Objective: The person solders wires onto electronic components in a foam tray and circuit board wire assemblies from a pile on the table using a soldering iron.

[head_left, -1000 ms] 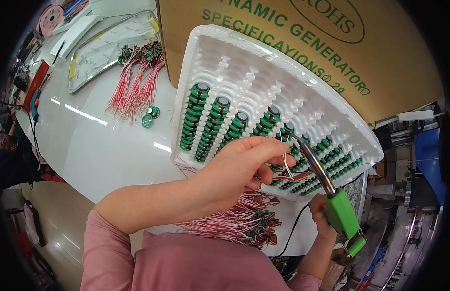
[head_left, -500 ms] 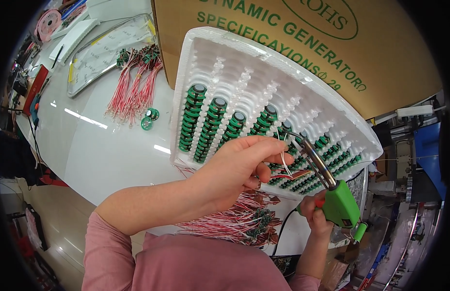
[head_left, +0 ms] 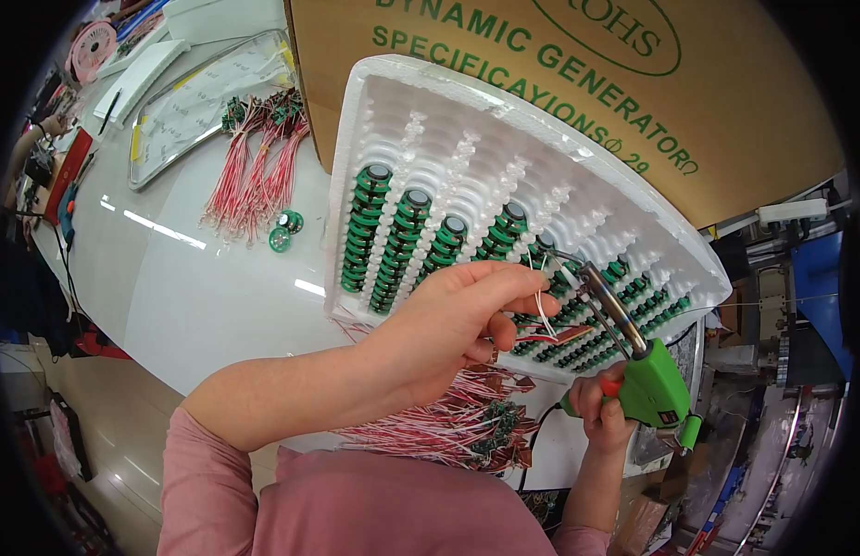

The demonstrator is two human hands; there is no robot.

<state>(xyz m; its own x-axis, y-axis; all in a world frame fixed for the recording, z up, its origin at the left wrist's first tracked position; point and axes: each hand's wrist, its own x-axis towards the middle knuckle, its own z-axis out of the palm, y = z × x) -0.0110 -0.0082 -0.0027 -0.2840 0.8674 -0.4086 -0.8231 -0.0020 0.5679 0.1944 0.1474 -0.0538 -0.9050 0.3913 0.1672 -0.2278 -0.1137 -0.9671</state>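
A pink fan stands left of a cardboard box.

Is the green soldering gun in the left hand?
No, the right hand grips the green soldering gun, while the left hand pinches thin wires.

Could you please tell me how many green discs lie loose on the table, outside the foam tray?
2: the upper disc, beside the bundled wires, and the lower disc, slightly nearer the person. Others may be hidden under the left forearm.
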